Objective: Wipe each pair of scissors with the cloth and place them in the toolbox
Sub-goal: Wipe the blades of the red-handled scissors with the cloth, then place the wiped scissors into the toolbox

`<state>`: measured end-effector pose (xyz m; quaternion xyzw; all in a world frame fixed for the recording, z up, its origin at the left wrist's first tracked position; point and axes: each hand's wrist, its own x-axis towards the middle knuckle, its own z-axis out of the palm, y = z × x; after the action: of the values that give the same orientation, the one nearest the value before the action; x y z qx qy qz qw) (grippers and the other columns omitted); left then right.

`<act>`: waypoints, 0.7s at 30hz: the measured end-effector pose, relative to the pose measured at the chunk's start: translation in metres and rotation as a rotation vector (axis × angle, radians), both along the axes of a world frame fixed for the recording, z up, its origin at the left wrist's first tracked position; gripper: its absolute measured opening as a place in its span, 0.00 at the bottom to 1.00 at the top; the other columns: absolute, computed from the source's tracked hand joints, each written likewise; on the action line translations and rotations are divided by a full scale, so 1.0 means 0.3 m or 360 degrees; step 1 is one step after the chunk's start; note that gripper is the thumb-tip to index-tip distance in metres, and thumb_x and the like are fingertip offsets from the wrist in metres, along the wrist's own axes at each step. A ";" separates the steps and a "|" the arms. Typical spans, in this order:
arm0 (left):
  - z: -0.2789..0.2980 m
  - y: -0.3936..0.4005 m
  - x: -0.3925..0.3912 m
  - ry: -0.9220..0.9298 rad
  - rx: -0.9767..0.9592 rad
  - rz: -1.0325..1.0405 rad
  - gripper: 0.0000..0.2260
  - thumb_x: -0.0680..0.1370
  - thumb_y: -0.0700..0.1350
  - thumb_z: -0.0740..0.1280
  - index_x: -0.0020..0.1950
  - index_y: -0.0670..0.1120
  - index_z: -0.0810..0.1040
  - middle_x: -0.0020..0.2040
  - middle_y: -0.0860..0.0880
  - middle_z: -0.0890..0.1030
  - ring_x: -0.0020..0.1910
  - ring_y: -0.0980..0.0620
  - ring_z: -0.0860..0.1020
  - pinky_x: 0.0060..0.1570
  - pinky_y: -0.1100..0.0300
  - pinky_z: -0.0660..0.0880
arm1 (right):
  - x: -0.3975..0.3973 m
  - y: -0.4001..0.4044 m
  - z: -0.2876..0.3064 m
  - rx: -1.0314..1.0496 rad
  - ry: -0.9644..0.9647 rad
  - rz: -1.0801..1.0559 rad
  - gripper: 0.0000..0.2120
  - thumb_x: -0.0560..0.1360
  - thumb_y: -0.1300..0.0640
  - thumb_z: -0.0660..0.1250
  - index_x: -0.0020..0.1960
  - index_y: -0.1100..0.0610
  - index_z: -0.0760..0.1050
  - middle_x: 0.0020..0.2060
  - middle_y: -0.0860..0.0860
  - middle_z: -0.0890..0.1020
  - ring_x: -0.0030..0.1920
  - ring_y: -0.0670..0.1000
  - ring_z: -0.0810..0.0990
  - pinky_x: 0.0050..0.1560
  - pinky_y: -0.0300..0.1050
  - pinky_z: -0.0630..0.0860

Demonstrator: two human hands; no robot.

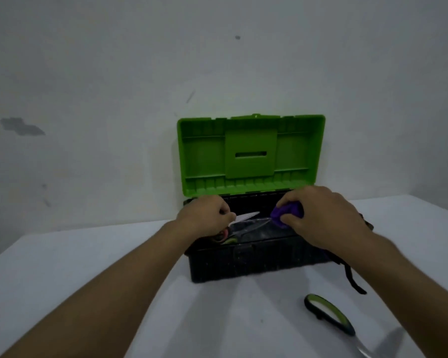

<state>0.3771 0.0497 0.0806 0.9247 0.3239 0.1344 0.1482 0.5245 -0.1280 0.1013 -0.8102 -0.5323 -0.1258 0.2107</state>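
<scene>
My left hand point(204, 215), left of centre in the frame, has its fingers point(224, 209) curled round a pair of scissors point(246, 216), whose pale blade points right over the open toolbox point(243, 262). My right hand point(321, 215), right of centre, bunches the purple cloth point(287, 211) between thumb and curled fingers, just beside the blade tips; I cannot tell whether cloth and blade touch. Both hands hover over the black body of the toolbox at mid-frame, its green lid point(251, 153) standing upright against the wall point(114, 73).

Below my left hand, something with a dark and reddish handle point(224, 237) lies in the toolbox; it may be scissors already stowed, but it is too dim to say. At the lower right of the frame another pair, the green-and-black scissors point(331, 316), lies on the white table point(62, 280), still to be wiped, I judge.

So I count two pairs for certain, one cloth, one toolbox. By my reckoning the task is midway: one pair in hand at the toolbox, at least one waiting.
</scene>
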 end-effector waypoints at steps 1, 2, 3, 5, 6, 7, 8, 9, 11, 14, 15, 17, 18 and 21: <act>-0.014 0.012 0.045 0.0116 -0.0002 -0.0005 0.21 0.80 0.52 0.63 0.27 0.50 0.71 0.26 0.53 0.72 0.28 0.52 0.71 0.34 0.58 0.67 | 0.005 0.008 -0.010 -0.0003 0.0001 -0.0001 0.10 0.74 0.47 0.69 0.55 0.39 0.79 0.50 0.45 0.81 0.47 0.50 0.77 0.45 0.45 0.76; -0.029 0.022 0.086 0.0233 -0.0025 -0.0021 0.20 0.79 0.52 0.63 0.27 0.49 0.72 0.27 0.54 0.74 0.30 0.52 0.73 0.37 0.58 0.70 | 0.003 0.016 -0.020 0.0004 0.0006 0.0005 0.09 0.74 0.47 0.69 0.54 0.39 0.79 0.49 0.44 0.80 0.47 0.50 0.77 0.45 0.46 0.76; -0.046 0.030 0.124 0.0324 -0.0064 -0.0040 0.19 0.79 0.51 0.63 0.29 0.49 0.75 0.28 0.55 0.76 0.33 0.51 0.75 0.40 0.57 0.72 | 0.002 0.022 -0.031 0.0022 0.0013 0.0010 0.09 0.74 0.47 0.69 0.54 0.39 0.79 0.48 0.44 0.80 0.47 0.50 0.77 0.45 0.47 0.77; -0.074 0.042 0.179 0.0453 -0.0119 -0.0081 0.15 0.78 0.51 0.63 0.33 0.49 0.79 0.33 0.55 0.80 0.43 0.49 0.80 0.48 0.55 0.74 | 0.002 0.030 -0.049 0.0062 0.0018 0.0021 0.09 0.74 0.47 0.69 0.53 0.38 0.79 0.47 0.41 0.77 0.48 0.49 0.77 0.46 0.49 0.77; -0.087 0.049 0.196 0.0516 -0.0096 -0.0086 0.13 0.78 0.51 0.64 0.36 0.49 0.80 0.37 0.53 0.81 0.48 0.48 0.81 0.51 0.54 0.73 | 0.002 0.032 -0.056 0.0073 0.0019 0.0024 0.09 0.74 0.47 0.69 0.53 0.38 0.78 0.46 0.40 0.75 0.48 0.49 0.77 0.46 0.49 0.77; -0.098 0.054 0.205 0.0564 -0.0043 -0.0078 0.11 0.78 0.51 0.64 0.39 0.50 0.82 0.41 0.51 0.82 0.53 0.46 0.80 0.52 0.54 0.70 | 0.002 0.031 -0.063 0.0077 0.0024 0.0023 0.09 0.74 0.47 0.69 0.54 0.38 0.78 0.46 0.40 0.74 0.49 0.49 0.77 0.46 0.48 0.77; -0.105 0.057 0.208 0.0585 0.0023 -0.0061 0.10 0.78 0.51 0.64 0.42 0.50 0.82 0.44 0.50 0.82 0.55 0.46 0.79 0.52 0.54 0.68 | 0.003 0.029 -0.070 0.0081 0.0033 0.0022 0.09 0.74 0.47 0.69 0.54 0.38 0.78 0.46 0.40 0.73 0.49 0.48 0.77 0.46 0.48 0.76; -0.110 0.056 0.205 0.0572 0.0079 -0.0041 0.10 0.77 0.51 0.64 0.44 0.51 0.83 0.44 0.50 0.81 0.56 0.46 0.79 0.52 0.54 0.66 | 0.003 0.026 -0.076 0.0086 0.0045 0.0021 0.10 0.74 0.47 0.69 0.55 0.38 0.78 0.46 0.40 0.73 0.49 0.48 0.76 0.46 0.47 0.76; -0.114 0.054 0.189 0.0470 0.0142 -0.0015 0.10 0.78 0.51 0.64 0.44 0.50 0.84 0.41 0.51 0.80 0.53 0.47 0.79 0.52 0.54 0.66 | 0.002 0.014 -0.088 0.0100 0.0074 0.0020 0.10 0.75 0.47 0.69 0.56 0.38 0.78 0.47 0.41 0.74 0.49 0.48 0.76 0.46 0.46 0.75; -0.104 0.031 0.146 0.0143 0.0268 0.0009 0.10 0.78 0.50 0.64 0.43 0.50 0.84 0.41 0.49 0.83 0.49 0.46 0.80 0.50 0.54 0.73 | -0.008 -0.014 -0.099 0.0176 0.0111 0.0034 0.11 0.75 0.47 0.69 0.57 0.39 0.78 0.47 0.42 0.74 0.48 0.48 0.76 0.46 0.47 0.75; -0.095 0.016 0.129 0.0001 0.0291 0.0010 0.10 0.78 0.50 0.65 0.43 0.50 0.85 0.41 0.49 0.84 0.46 0.46 0.81 0.47 0.53 0.75 | -0.014 -0.025 -0.101 0.0215 0.0112 0.0045 0.11 0.74 0.46 0.69 0.57 0.40 0.78 0.46 0.43 0.74 0.48 0.48 0.76 0.47 0.47 0.75; -0.068 -0.027 0.092 -0.0252 0.0304 -0.0022 0.09 0.78 0.50 0.66 0.44 0.51 0.85 0.38 0.51 0.85 0.41 0.49 0.81 0.41 0.56 0.75 | -0.029 -0.050 -0.107 0.0301 0.0114 0.0067 0.12 0.74 0.46 0.69 0.57 0.41 0.78 0.46 0.43 0.75 0.47 0.48 0.76 0.48 0.48 0.76; -0.049 -0.056 0.069 -0.0338 0.0311 -0.0044 0.08 0.78 0.50 0.67 0.45 0.51 0.85 0.38 0.52 0.85 0.39 0.52 0.81 0.39 0.58 0.74 | -0.040 -0.065 -0.108 0.0345 0.0123 0.0081 0.12 0.74 0.47 0.69 0.58 0.41 0.78 0.46 0.44 0.75 0.47 0.47 0.76 0.49 0.47 0.75; -0.003 -0.162 -0.021 -0.0509 0.0329 -0.0101 0.06 0.77 0.50 0.69 0.45 0.52 0.86 0.38 0.55 0.83 0.37 0.57 0.78 0.36 0.62 0.70 | -0.087 -0.121 -0.113 0.0476 0.0161 0.0139 0.12 0.74 0.47 0.69 0.58 0.42 0.79 0.45 0.44 0.75 0.46 0.46 0.75 0.48 0.44 0.74</act>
<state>0.3708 0.0010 0.0797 0.9117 0.2513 0.3073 0.1062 0.4983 -0.1643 0.0675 -0.7512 -0.5312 -0.1533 0.3606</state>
